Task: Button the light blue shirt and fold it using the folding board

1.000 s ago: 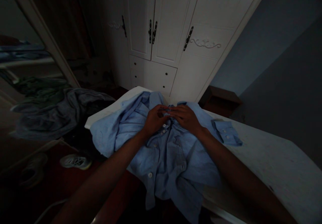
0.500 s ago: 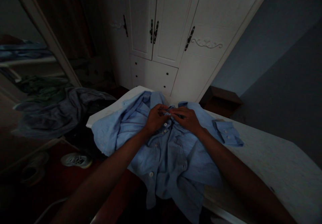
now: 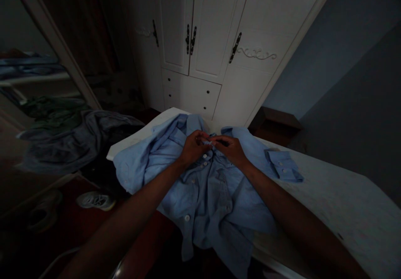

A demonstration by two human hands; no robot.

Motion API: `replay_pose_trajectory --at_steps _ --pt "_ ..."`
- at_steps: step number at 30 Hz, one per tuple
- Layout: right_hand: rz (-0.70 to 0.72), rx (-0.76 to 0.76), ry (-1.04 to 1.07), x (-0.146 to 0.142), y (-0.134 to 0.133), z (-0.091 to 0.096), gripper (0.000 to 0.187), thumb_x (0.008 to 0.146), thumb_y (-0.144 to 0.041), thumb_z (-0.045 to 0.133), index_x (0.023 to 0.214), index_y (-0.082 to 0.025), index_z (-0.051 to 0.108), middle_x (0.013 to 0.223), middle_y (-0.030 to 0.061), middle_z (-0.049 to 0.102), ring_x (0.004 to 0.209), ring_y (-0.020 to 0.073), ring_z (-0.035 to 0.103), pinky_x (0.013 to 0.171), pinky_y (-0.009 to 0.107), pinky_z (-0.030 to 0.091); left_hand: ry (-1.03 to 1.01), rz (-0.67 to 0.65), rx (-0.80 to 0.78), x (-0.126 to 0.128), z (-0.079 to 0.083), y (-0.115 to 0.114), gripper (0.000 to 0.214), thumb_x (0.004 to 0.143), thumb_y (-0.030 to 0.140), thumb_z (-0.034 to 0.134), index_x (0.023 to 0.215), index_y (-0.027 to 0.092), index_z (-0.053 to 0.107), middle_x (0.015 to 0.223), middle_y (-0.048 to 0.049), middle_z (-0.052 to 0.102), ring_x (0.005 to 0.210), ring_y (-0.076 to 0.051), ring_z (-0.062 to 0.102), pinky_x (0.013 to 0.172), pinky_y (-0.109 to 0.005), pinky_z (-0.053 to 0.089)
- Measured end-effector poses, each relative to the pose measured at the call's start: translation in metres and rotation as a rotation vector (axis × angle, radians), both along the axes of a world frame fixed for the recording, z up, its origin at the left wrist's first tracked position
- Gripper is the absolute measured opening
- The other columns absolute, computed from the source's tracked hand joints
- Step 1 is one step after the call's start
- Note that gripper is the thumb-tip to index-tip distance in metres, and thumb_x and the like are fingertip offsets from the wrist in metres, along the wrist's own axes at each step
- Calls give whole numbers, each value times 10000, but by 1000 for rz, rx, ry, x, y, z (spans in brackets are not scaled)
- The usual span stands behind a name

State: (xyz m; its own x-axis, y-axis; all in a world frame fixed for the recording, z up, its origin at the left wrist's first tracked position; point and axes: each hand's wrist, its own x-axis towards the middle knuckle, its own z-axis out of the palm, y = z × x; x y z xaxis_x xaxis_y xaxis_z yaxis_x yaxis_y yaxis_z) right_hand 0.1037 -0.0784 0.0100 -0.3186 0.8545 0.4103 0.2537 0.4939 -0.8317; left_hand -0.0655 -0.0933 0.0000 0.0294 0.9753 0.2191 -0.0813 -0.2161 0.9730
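A crumpled light blue button-up shirt (image 3: pixel 216 195) lies in the middle of the frame on a white bench (image 3: pixel 338 204), its lower hem hanging over the near edge and one buttoned cuff (image 3: pixel 283 166) spread to the right. The left hand (image 3: pixel 194 147) and the right hand (image 3: pixel 231 150) meet fingertip to fingertip just below the collar. Each has its fingers pinched together on the shirt's front edge, beside a small white button (image 3: pixel 205 156). A tall white wardrobe with dark handles (image 3: pixel 216 32) fills the upper centre. A heap of grey cloth (image 3: pixel 72 141) lies at the left, with a pale shoe (image 3: pixel 95 200) on the floor below it.
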Motion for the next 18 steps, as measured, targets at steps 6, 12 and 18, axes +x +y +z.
replay_pose_trajectory --at_steps 6,12,18 --pt "15 -30 41 -4 -1 0 200 808 -352 663 899 -195 747 903 42 761 855 191 699 788 306 529 -29 54 -25 2 0 1 442 505 269 836 810 188 526 605 77 586 438 -63 485 423 -183 370" --pt "8 -80 90 -5 -1 0 189 795 -356 679 883 -204 751 923 45 761 887 195 699 822 316 529 -109 35 -60 2 2 1 461 461 229 838 746 200 475 495 118 515 403 -54 451 414 -169 365" --pt "3 -107 149 -4 1 -5 228 774 -391 692 884 -198 743 900 50 764 856 196 702 805 323 542 -195 41 -121 3 5 -1 497 405 224 865 711 192 475 633 57 631 507 -96 583 473 -201 454"
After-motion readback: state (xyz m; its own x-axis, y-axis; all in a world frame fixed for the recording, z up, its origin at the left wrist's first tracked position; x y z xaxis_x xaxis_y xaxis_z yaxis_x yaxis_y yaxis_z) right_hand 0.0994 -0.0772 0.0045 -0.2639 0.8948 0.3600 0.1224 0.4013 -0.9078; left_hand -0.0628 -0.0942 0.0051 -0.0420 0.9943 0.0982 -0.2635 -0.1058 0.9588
